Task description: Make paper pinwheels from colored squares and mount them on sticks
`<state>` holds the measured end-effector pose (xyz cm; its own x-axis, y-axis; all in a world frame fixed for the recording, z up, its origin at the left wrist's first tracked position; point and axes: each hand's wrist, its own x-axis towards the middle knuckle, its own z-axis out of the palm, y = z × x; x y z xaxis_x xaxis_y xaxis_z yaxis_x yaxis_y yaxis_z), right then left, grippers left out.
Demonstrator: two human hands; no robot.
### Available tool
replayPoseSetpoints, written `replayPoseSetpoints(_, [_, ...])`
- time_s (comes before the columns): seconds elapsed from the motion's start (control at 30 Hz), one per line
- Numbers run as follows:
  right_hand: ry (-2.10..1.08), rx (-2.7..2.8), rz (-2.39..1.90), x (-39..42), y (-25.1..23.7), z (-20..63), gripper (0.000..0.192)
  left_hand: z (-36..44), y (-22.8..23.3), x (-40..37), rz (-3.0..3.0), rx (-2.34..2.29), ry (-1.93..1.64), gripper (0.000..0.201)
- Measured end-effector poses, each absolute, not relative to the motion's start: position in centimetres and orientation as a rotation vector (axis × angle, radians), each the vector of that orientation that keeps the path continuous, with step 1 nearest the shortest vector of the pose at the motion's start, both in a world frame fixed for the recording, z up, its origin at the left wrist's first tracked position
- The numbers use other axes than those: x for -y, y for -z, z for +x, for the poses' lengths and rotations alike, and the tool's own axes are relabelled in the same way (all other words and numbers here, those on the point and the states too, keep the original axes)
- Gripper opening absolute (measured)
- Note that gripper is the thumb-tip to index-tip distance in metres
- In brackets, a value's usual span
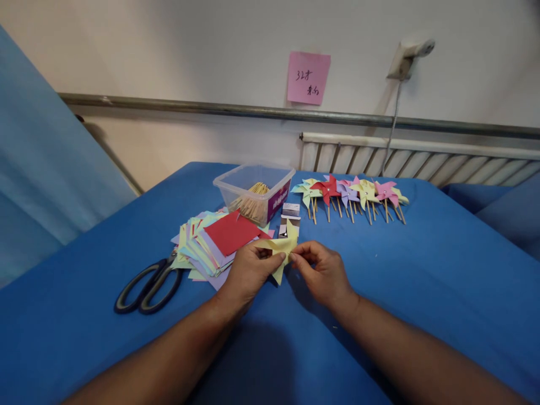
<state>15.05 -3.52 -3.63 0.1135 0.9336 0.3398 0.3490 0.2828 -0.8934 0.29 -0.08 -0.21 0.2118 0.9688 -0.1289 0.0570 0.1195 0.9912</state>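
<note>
While both my left hand [248, 269] and right hand [323, 273] pinch the yellow paper pinwheel [282, 247] between fingertips, it looks light, floppy, crease-prone; best gripped at folded corners near center.

Even, soft indoor light, fairly bright. Dark shadow under the forearms on the blue cloth [422, 270]; faint one behind the cord [392, 129] on the wall. Edges bend (wide lens). No glare; far pinwheels [352, 194] slightly soft.

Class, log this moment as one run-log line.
hands: left hand and right hand pinch yellow paper | beside: paper stack, scissors | behind: pinwheels
</note>
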Motion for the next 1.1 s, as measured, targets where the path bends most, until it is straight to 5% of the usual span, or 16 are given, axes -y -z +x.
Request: replayPoseSetpoints(1.1, [-0.635,1.484,-1.286,3.61,3.49,15.06,0.009,0.28,0.36,0.06,1.316,-1.190,-0.957,0.021])
